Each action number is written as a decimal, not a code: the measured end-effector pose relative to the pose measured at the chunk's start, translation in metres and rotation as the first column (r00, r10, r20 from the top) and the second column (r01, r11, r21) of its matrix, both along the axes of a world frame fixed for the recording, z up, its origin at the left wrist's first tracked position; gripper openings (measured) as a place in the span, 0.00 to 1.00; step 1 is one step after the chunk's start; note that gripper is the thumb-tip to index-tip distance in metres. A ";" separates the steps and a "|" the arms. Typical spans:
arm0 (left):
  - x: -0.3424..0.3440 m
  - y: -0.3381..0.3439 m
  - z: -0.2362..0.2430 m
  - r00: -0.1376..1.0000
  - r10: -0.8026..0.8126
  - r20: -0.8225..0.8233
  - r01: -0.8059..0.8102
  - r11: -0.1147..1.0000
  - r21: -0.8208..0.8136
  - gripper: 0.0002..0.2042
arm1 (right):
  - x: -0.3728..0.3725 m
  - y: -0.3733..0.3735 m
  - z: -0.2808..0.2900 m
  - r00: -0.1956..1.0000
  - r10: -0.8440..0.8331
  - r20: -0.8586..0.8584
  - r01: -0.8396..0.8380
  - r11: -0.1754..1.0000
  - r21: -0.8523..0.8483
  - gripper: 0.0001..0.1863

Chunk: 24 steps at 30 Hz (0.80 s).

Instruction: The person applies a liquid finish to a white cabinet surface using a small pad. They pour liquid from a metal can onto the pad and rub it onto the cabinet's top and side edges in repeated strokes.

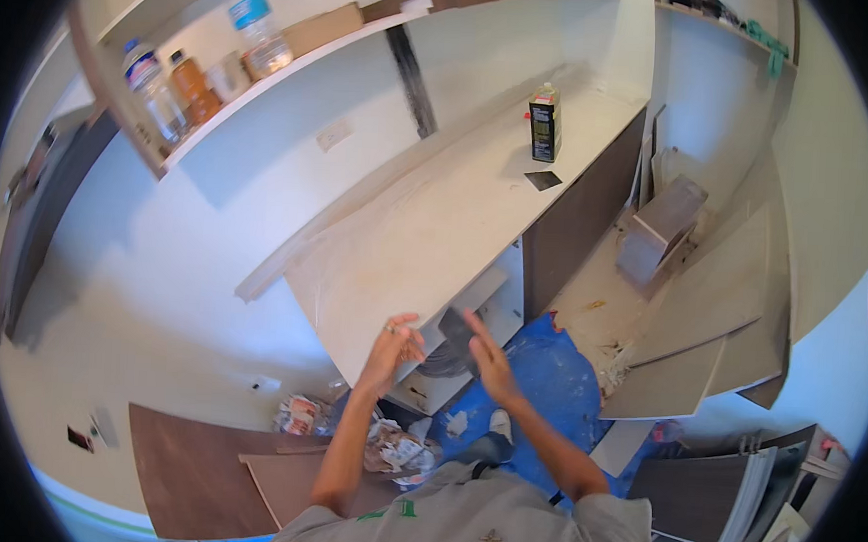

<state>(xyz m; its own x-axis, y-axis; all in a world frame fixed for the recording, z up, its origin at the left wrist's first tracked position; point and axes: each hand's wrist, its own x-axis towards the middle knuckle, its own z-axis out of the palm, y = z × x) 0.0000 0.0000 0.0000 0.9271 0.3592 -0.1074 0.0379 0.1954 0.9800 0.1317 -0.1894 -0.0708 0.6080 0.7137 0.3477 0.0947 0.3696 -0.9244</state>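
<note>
My right hand grips a dark grey sheet by its right side, the thumb and fingers pressed on it. The sheet looks like sandpaper and is tilted in front of the cabinet opening. To its left my left hand is raised beside the counter's near edge, fingers loosely bent and apart, holding nothing. Both hands are over the near end of a long dusty white countertop. Farther along it lies another dark square sheet, close to a black rectangular can.
A wall shelf with bottles hangs at upper left. Below the counter is an open cabinet. Blue sheeting covers the floor. Loose boards lean at right, brown panels lie at lower left, and crumpled paper is nearby.
</note>
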 end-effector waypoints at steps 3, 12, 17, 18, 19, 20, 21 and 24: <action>0.077 0.049 0.040 0.993 0.070 0.092 -0.094 0.953 0.289 0.25 | 0.077 0.045 0.013 0.947 -0.061 -0.317 0.112 0.983 0.147 0.30; 0.320 0.151 0.236 0.896 -0.051 0.441 -0.380 0.428 0.820 0.16 | 0.315 0.177 0.087 0.896 0.010 -0.445 0.230 0.846 0.481 0.35; 0.434 0.191 0.350 0.773 -0.084 0.629 -0.630 -0.221 0.745 0.11 | 0.434 0.250 0.133 0.854 0.146 -0.500 0.233 0.751 0.618 0.33; 0.448 0.197 0.363 0.766 -0.083 0.637 -0.626 -0.320 0.711 0.11 | 0.455 0.264 0.141 0.820 0.216 -0.530 0.236 0.716 0.657 0.33; 0.462 0.203 0.374 0.761 -0.086 0.644 -0.614 -0.418 0.669 0.10 | 0.476 0.280 0.149 0.817 0.224 -0.532 0.237 0.711 0.662 0.33; 0.481 0.212 0.389 0.755 -0.117 0.645 -0.600 -0.521 0.607 0.10 | 0.499 0.301 0.160 0.815 0.233 -0.531 0.241 0.696 0.676 0.33; 0.492 0.216 0.399 0.747 -0.095 0.658 -0.596 -0.532 0.601 0.10 | 0.519 0.325 0.172 0.810 0.243 -0.533 0.253 0.675 0.693 0.33; 0.519 0.231 0.399 0.666 0.080 0.742 -0.621 -0.491 0.611 0.12 | 0.560 0.387 0.209 0.802 0.253 -0.542 0.270 0.655 0.706 0.36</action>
<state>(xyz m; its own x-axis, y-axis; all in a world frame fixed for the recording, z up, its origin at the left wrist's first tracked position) 0.5188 0.2306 0.3989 0.3499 -0.0089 0.9368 0.3091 -0.9429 -0.1244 0.6922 0.1977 0.1379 0.8657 0.3736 0.3331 -0.3171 0.9242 -0.2126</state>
